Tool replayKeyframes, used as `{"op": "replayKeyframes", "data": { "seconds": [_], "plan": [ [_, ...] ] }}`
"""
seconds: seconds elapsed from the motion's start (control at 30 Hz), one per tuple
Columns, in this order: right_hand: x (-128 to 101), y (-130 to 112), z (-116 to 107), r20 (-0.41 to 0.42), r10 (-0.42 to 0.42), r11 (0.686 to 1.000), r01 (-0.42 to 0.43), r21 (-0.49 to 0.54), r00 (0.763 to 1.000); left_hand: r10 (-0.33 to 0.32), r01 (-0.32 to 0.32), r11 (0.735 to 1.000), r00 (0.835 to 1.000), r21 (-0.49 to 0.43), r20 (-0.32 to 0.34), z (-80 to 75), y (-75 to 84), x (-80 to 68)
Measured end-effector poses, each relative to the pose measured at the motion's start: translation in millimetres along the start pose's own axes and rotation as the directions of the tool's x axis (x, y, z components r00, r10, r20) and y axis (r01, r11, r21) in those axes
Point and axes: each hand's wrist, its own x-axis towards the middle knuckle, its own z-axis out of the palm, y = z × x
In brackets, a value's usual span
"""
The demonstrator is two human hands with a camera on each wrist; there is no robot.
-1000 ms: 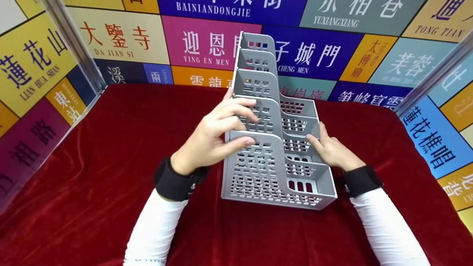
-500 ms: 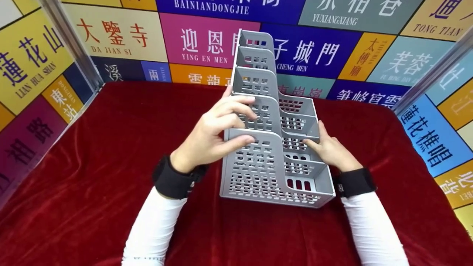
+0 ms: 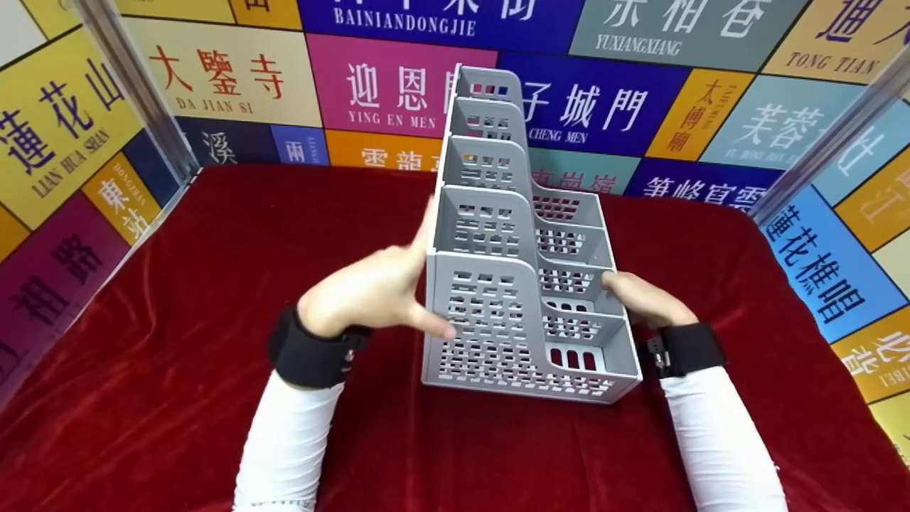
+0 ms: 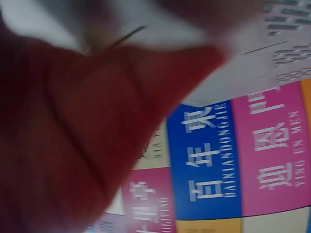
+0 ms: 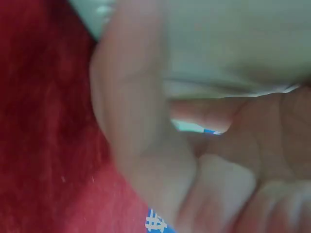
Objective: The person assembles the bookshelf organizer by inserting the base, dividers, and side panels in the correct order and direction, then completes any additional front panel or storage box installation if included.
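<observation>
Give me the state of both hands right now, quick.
Left hand: open, fingers straight, flat against the left side of the grey file organizer.
Right hand: rests on the organizer's right side; grip cannot be told.

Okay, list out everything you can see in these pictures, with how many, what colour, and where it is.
Grey perforated plastic file rack with stepped dividers: one, grey, upright in the middle of the cloth, between the hands.
Red velvet cloth: one, red, covering the table surface.
Wall panels of coloured signs with Chinese characters: on three sides, many colours, standing around the cloth.
Metal corner posts: two, silver, at the back left and back right corners.
Black wrist straps: two, black, one on each wrist.
White sleeves: two, white, on both forearms.
Left hand: one, flat against the rack's left side, thumb on its front panel.
Right hand: one, against the rack's right side.
</observation>
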Motion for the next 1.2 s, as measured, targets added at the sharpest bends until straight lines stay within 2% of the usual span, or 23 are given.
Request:
{"op": "replayKeyframes", "data": {
  "seconds": [0.1, 0.3, 0.4, 0.47, 0.57, 0.73, 0.83, 0.9, 1.0, 1.1, 1.2],
  "plan": [
    [-1.0, -0.2, 0.5, -0.014, 0.008, 1.0, -0.008, -0.005, 1.0, 0.006, -0.006, 1.0, 0.997, 0.002, 0.081, -0.2, -7.1, 0.6],
    [-4.8, 0.7, -2.0, -0.076, -0.039, 0.998, 0.035, -0.052, 0.996, 0.072, -0.073, 0.997, 0.993, 0.007, 0.089, -1.5, -15.0, 2.1],
    [-5.3, 4.3, -5.8, -0.077, -0.087, 0.996, 0.088, 0.009, 0.993, 0.081, -0.08, 0.997, 0.992, -0.007, 0.096, -1.5, -18.0, 3.3],
    [-4.9, 7.0, -8.6, -0.046, -0.117, 0.987, 0.121, 0.107, 0.992, 0.071, -0.069, 0.997, 0.992, -0.017, 0.1, -1.6, -19.0, 3.8],
    [-4.0, 10.2, -12.4, -0.025, -0.136, 0.973, 0.138, 0.183, 0.99, 0.052, -0.049, 0.998, 0.993, -0.025, 0.105, -2.1, -18.8, 4.2],
    [-2.6, 9.6, -14.7, -0.036, -0.136, 0.968, 0.14, 0.208, 0.99, 0.054, -0.049, 0.998, 0.992, -0.049, 0.11, -2.9, -21.1, 5.1],
    [-0.2, 8.0, -11.7, -0.056, -0.141, 0.969, 0.149, 0.197, 0.988, 0.132, -0.126, 0.987, 0.989, -0.096, 0.059, -3.5, -21.5, 7.7],
    [1.8, 8.3, -9.6, -0.075, -0.141, 0.972, 0.153, 0.178, 0.987, 0.18, -0.18, 0.976, 0.984, -0.123, -0.01, -4.0, -19.4, 8.7],
    [4.8, 11.2, -8.3, -0.073, -0.147, 0.971, 0.158, 0.178, 0.986, 0.238, -0.257, 0.955, 0.962, -0.151, -0.133, -5.4, -13.5, 8.0],
    [5.9, 13.6, -7.8, -0.043, -0.156, 0.968, 0.162, 0.194, 0.987, 0.237, -0.262, 0.96, 0.947, -0.096, -0.216, -6.8, -7.9, 4.6],
    [5.2, 14.9, -6.9, 0.001, -0.144, 0.967, 0.141, 0.212, 0.99, 0.247, -0.263, 0.964, 0.934, -0.029, -0.257, -6.9, -3.7, 3.5]
  ]
}}
